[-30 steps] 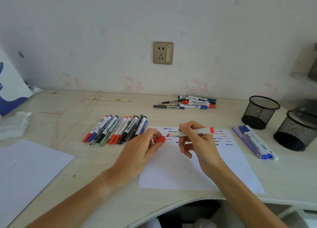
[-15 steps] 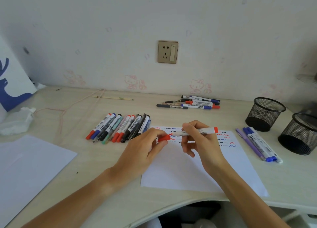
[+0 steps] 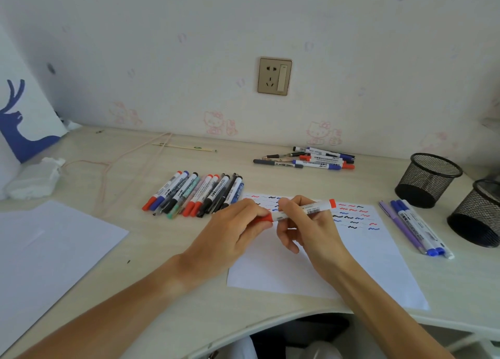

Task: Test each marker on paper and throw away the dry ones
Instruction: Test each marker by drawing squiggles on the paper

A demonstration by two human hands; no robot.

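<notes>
Since the earlier frame the red cap, then held clear of the barrel in the left hand (image 3: 238, 227), has closed the gap and now sits against the end of the red marker (image 3: 303, 211); whether it is fully seated cannot be told. The counter (image 3: 284, 181) carries everything, and the layout reads as a sorting line. The test paper (image 3: 351, 258) lies directly before the person, its upper part covered with short red, blue and black squiggles, and a second blank sheet (image 3: 48, 250) lies well apart at the left. Two black mesh cups (image 3: 428, 180) stand at the right edge, apparently empty — their purpose is not evident. A fanned row of capped markers (image 3: 194, 195) rests just left of the test paper, within easy reach, probably the untested stock; a smaller pile of pens (image 3: 311, 160) lies near the wall, and a group of blue and purple pens (image 3: 414, 227) lies just right of the paper, likely already sorted. The marker in hand is held level above the squiggles, with the right hand (image 3: 308, 228) pinching its white barrel between thumb and fingers while the left hand's grip is closed round the cap, the two opposed so the cap can be pushed home. Judgement: this marker has been tried and is being recapped.
</notes>
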